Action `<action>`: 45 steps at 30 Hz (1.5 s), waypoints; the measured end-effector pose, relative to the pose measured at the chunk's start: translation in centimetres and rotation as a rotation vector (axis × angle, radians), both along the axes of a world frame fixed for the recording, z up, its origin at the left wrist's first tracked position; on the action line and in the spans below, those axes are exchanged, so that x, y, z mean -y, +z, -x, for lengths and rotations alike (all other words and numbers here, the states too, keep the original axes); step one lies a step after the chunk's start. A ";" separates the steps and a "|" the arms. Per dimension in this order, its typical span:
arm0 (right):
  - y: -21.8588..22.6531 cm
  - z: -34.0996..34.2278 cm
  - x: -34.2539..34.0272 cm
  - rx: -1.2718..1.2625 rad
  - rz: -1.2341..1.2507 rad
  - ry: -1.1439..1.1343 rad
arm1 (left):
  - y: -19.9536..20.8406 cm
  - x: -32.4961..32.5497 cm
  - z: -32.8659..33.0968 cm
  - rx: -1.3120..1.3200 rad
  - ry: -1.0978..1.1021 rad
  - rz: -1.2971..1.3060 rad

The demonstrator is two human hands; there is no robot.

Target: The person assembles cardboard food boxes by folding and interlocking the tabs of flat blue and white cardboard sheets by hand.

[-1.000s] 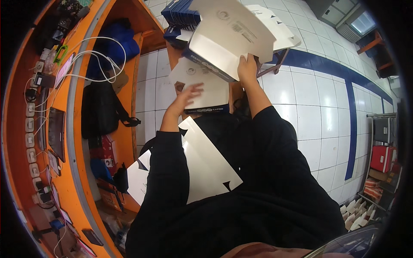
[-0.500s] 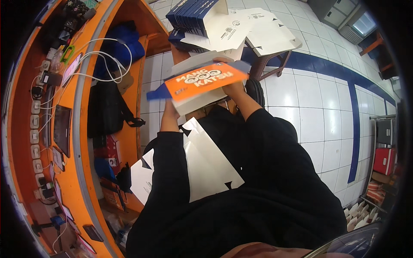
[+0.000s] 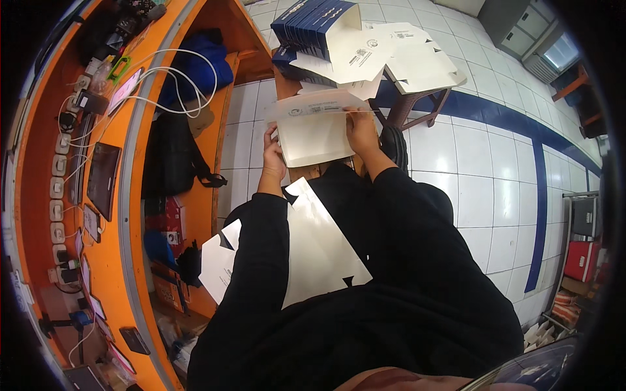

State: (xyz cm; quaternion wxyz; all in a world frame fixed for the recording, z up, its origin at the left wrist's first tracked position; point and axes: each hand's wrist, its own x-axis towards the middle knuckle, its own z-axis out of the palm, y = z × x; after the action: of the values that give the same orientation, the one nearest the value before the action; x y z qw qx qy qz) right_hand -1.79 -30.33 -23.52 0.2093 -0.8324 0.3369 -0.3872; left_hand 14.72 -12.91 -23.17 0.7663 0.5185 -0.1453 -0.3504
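Observation:
A cardboard food box [image 3: 313, 140] is held up in front of my knees, its plain white inside facing me. A flap with small dark print stands along its far edge. My left hand [image 3: 272, 156] grips the box's left side, fingers curled round the wall. My right hand [image 3: 362, 132] holds the right wall near the flap, with the thumb side over the edge. The box's underside is hidden. Flat white box blanks [image 3: 323, 244] with dark notches lie across my lap, partly under my left forearm.
Blue folded boxes [image 3: 313, 26] are stacked ahead beside loose blanks [image 3: 417, 62] on a brown stool [image 3: 417, 107]. At left runs an orange counter [image 3: 120, 234] with phones, power sockets and a white cable [image 3: 173, 70]. A black bag [image 3: 169, 156] rests on its lower shelf.
The box has been turned over: its orange printed face was toward me, and now its white inside is. Both hands have shifted their hold along its sides.

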 end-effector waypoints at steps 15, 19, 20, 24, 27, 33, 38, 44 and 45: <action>-0.6 0.4 0.9 -0.160 -0.297 0.023 | -1.3 1.2 0.0 0.566 0.116 -0.563; -0.3 0.3 0.9 -0.275 -0.356 0.051 | -1.7 0.6 -0.8 0.368 0.072 -0.490; -0.3 0.4 0.9 -0.275 -0.356 0.049 | -1.9 0.6 -1.0 0.368 0.070 -0.489; 0.6 0.7 0.6 -0.317 -0.388 0.022 | -2.6 0.7 -1.2 0.332 0.050 -0.495; 1.4 0.5 -0.1 -0.313 -0.430 0.008 | -3.5 0.6 -1.8 0.343 0.067 -0.493; 1.5 1.3 0.1 -0.245 -0.497 -0.084 | -2.5 1.2 -0.4 0.293 -0.011 -0.466; 1.3 1.1 0.3 -0.270 -0.522 -0.173 | -1.2 1.2 0.7 0.280 -0.034 -0.484; 1.6 1.1 0.0 -0.340 -0.491 -0.202 | -0.6 1.3 1.1 0.252 -0.053 -0.544; 1.9 1.0 -0.3 -0.345 -0.471 -0.208 | -0.8 1.2 0.9 0.354 -0.047 -0.612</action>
State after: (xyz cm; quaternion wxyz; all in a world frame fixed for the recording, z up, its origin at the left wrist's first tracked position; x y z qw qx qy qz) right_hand -2.83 -29.99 -21.59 0.2956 -0.7753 0.5313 -0.1709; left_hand 13.84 -14.12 -23.94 0.5301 0.7732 -0.1762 -0.3001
